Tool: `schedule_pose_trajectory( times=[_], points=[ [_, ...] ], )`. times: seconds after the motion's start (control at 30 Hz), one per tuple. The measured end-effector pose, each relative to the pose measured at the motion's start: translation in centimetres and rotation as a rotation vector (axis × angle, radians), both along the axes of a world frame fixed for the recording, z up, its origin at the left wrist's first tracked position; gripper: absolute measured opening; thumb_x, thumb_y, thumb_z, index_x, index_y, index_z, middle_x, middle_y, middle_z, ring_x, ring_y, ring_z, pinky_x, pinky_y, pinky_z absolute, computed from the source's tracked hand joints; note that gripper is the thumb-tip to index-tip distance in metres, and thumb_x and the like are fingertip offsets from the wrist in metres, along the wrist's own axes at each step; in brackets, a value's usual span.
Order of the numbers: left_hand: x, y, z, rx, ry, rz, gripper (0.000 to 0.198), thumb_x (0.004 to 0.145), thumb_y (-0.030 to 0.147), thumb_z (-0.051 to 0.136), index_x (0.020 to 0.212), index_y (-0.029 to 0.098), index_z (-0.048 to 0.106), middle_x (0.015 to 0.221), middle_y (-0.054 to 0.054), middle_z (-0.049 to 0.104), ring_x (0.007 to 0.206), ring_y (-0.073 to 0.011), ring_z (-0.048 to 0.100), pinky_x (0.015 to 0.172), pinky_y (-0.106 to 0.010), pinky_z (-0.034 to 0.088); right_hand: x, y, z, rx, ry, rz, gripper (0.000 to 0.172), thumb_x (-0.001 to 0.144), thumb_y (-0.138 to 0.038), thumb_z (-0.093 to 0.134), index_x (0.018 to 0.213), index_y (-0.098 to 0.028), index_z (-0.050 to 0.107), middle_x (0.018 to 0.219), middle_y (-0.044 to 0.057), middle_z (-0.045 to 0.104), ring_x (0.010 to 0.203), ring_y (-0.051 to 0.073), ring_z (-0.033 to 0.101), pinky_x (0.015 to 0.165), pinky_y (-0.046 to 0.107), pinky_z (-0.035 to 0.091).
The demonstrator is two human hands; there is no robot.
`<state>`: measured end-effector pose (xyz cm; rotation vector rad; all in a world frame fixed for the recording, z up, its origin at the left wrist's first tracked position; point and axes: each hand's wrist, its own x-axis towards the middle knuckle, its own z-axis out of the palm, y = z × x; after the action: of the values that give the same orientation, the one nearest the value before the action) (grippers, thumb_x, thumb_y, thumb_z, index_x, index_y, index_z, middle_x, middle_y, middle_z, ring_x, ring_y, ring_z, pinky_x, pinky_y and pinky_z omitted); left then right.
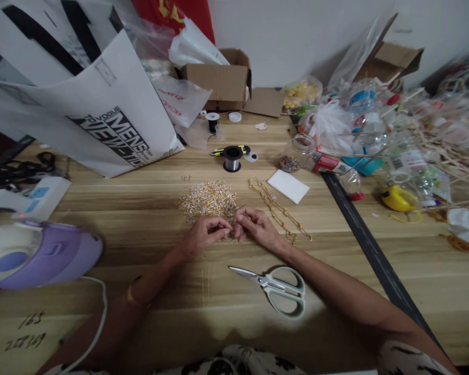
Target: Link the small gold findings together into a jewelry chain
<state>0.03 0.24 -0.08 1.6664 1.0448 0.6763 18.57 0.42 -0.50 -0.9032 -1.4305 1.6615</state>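
At the near edge of a heap of small gold and silver beads or links [209, 198], both hands meet with their fingertips close together. My left hand [207, 233] is closed in a pinch at the heap's lower right. My right hand [257, 227] pinches just beside it, fingers curled. Whatever lies between the fingertips is too small to make out. Gold beaded chains [277, 211] lie on the table to the right of my right hand. Scissors [271, 286] with pale handles rest nearer to me, their blades pointing left.
Behind the heap stand a wire spool [232, 159] and a jar of beads [296, 152]. A white card [288, 186] lies beside the chains. On the left are a purple-and-white appliance [62, 252], a power strip [49, 195] and a large paper bag [113, 109]. Bottles and bags crowd the right.
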Motion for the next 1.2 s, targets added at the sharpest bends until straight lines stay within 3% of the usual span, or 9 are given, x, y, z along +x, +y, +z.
schedule_pose_trajectory(
  times=[0.3, 0.53, 1.2],
  points=[
    [-0.1, 0.3, 0.5, -0.188, -0.167, 0.083, 0.017, 0.072, 0.028, 0.065, 0.071, 0.011, 0.066, 0.064, -0.002, 0.065, 0.06, -0.0105, 0.057, 0.06, -0.021, 0.046, -0.1, 0.0, 0.0, -0.001, -0.002, 0.005, 0.033, 0.084, -0.047, 0.053, 0.077, -0.014, 0.052, 0.057, -0.001, 0.061, 0.046, 0.008, 0.057, 0.046, 0.019, 0.049],
    [-0.2, 0.6, -0.4, -0.301, -0.297, 0.149, 0.018, 0.065, 0.028, 0.071, 0.073, 0.012, 0.068, 0.064, -0.002, 0.069, 0.059, -0.0117, 0.061, 0.061, -0.023, 0.05, 0.0, 0.0, -0.5, -0.015, 0.043, 0.043, 0.03, 0.084, -0.043, 0.055, 0.078, -0.014, 0.054, 0.059, 0.0, 0.062, 0.048, 0.009, 0.057, 0.049, 0.02, 0.05],
    [-0.4, 0.5, -0.6, -0.233, -0.325, 0.12, 0.015, 0.068, 0.023, 0.07, 0.078, 0.012, 0.068, 0.072, -0.005, 0.071, 0.068, -0.0145, 0.065, 0.067, -0.025, 0.051, -0.2, -0.2, -0.2, -0.061, 0.041, 0.058, 0.03, 0.082, -0.043, 0.059, 0.078, -0.013, 0.055, 0.057, -0.001, 0.061, 0.046, 0.008, 0.055, 0.047, 0.018, 0.048]
  ],
)
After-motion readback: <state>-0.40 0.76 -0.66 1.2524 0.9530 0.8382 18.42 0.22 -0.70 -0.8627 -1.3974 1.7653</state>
